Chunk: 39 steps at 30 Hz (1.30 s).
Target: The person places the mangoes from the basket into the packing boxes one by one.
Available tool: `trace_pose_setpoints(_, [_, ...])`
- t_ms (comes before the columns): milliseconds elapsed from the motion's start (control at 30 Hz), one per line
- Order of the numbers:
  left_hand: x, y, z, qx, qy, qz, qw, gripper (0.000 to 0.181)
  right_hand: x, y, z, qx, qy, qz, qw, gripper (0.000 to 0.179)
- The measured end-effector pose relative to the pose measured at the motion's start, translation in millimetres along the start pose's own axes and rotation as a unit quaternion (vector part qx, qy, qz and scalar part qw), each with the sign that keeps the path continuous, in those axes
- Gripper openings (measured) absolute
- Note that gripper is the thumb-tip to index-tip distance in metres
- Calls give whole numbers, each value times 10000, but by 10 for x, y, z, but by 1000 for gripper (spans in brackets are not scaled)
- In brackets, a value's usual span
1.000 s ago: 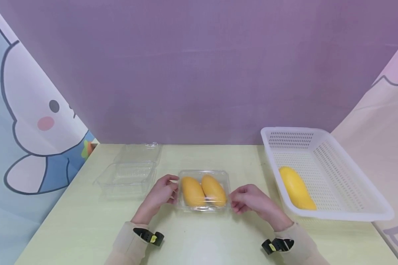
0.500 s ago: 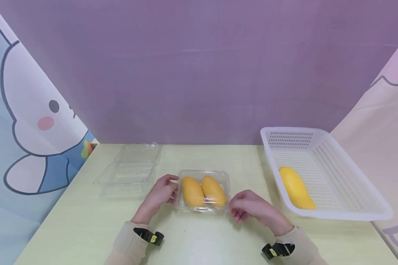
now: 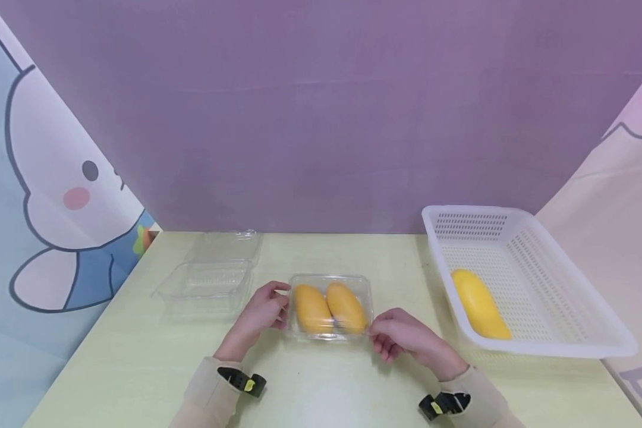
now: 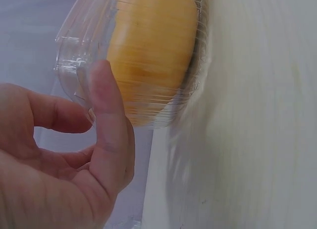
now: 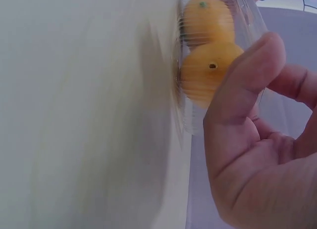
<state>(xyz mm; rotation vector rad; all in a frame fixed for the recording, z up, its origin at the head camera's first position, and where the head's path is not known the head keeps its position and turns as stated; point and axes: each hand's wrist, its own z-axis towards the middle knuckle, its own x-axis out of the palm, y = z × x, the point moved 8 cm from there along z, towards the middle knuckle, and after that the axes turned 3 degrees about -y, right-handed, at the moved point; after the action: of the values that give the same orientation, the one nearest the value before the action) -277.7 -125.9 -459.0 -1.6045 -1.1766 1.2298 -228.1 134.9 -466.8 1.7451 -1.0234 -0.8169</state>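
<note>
The left hand (image 3: 261, 309) pinches the edge of the clear box (image 3: 321, 337) at nine o'clock, its thumb laid along the wall and a finger bent in against the rim. At four o'clock the right hand (image 3: 403, 333) pinches the near corner between thumb and forefinger, the other fingers curled beneath. The box sits level on the pale table (image 3: 321, 386), straight in front of the person, its lid down over the contents; whether the lid is latched, I cannot tell. Inside lie two yellow mangoes side by side, the left mango (image 3: 311, 308) and the right mango (image 3: 348, 306), touching, their far ends tipped towards eleven o'clock. Each wrist wears a black strap, the left strap (image 3: 241, 380) and the right strap (image 3: 444, 404), over a beige sleeve. Well out from the box, between nine and ten o'clock, a second container (image 3: 200, 282) stands open, its lid laid back towards twelve. At three o'clock is a white basket (image 3: 556, 349) with slotted walls, a loose mango (image 3: 478, 303) lying at its eight o'clock side. A purple panel (image 3: 326, 119) rises at twelve, with a cartoon-printed cloth (image 3: 48, 238) at ten and a pale cloth (image 3: 610, 196) at two.
</note>
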Motion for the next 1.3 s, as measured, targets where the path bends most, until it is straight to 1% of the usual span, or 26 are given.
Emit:
trace_pose_setpoints(267, [6, 15, 15, 48, -74, -62, 9999, 35, -24, 25, 2, -108, -183, 63, 9998, 17])
trace_pose_setpoints(400, [8, 13, 19, 93, -99, 4, 9999, 34, -39, 20, 12, -129, -283, 139, 9994, 17])
trace_pose_setpoints(567, [13, 20, 18, 103, -76, 52, 9999, 33, -54, 10, 28, -161, -422, 256, 9987, 14])
trace_pose_setpoints(700, [2, 40, -1, 29, -9, 49, 10000, 31, -53, 7, 38, -223, -515, 348, 9978, 12])
trace_pose_setpoints(900, [-9, 27, -71, 67, 258, 79, 9996, 35, -56, 0, 44, -199, -657, 432, 9967, 12])
trace_pose_setpoints(1133, [45, -8, -223, 239, 825, 346, 9957, 61, -65, -15, 46, -198, -720, 431, 9963, 13])
trace_pose_setpoints(1200, [67, -10, -249, 271, 949, 400, 9943, 65, -69, -15, 43, -202, -732, 418, 9962, 13])
trace_pose_setpoints(1300, [94, -3, -269, 289, 1046, 475, 9930, 70, -65, -8, 37, -202, -737, 401, 9963, 13])
